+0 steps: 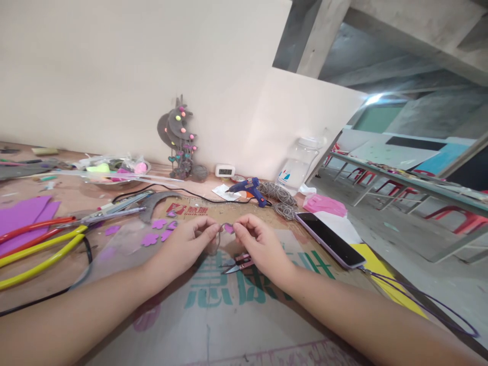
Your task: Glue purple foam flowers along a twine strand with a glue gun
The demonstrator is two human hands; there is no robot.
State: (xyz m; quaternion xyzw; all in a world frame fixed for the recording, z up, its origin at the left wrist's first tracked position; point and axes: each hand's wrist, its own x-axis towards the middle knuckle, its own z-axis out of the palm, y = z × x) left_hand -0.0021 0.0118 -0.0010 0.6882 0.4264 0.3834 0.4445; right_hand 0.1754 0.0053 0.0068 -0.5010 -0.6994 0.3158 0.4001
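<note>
Near the middle of the board, my left hand (pixel 196 239) pinches a thin grey cord (pixel 218 243) that curves and hangs below the fingertips. Close beside it on the right, my right hand (pixel 257 241) has its thumb and fingers pressed on a small purple piece (pixel 229 228) at the cord's end. Small thread snips (pixel 239 264) lie on the board just below the right hand. Several purple flower-like cutouts (pixel 150 239) lie left of the left hand.
Red-handled and yellow-handled scissors (pixel 41 244) lie at the left, near purple sheets (pixel 23 218). Behind the hands are a blue glue gun (pixel 249 189), grey yarn (pixel 277 195), a small clock (pixel 224 171) and a moon-shaped ornament (pixel 179 134). A phone (pixel 330 239) lies right.
</note>
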